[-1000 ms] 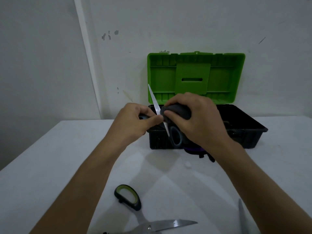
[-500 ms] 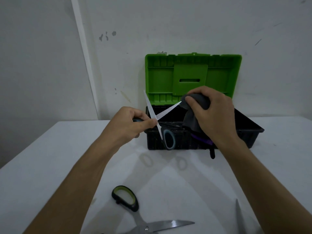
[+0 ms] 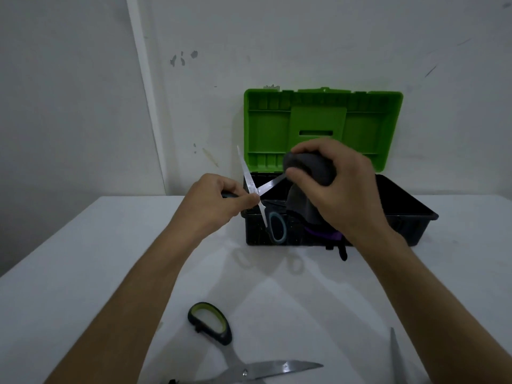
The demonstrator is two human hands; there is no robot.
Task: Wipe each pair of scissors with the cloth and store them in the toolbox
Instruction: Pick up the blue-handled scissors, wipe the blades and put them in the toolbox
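Observation:
My left hand (image 3: 219, 200) grips one handle of an opened pair of scissors (image 3: 250, 184) with grey-blue handle loops, held in the air in front of the toolbox. One blade points up, the other points right. My right hand (image 3: 335, 184) grips a dark grey cloth (image 3: 310, 170) wrapped round the tip of the right-pointing blade. The toolbox (image 3: 401, 217) has a black base and an upright green lid (image 3: 321, 128). A second pair of scissors (image 3: 221, 339) with a black and yellow-green handle lies on the white table near me.
Another blade tip (image 3: 394, 356) sticks up from the bottom edge at the right. A purple and black item (image 3: 336, 239) hangs by the toolbox front. The white table (image 3: 83, 259) meets the wall behind the toolbox.
The scissors have opened wide. My right hand with the cloth slid outward along the right-pointing blade, away from the pivot toward its tip. My left hand stayed about where it was.

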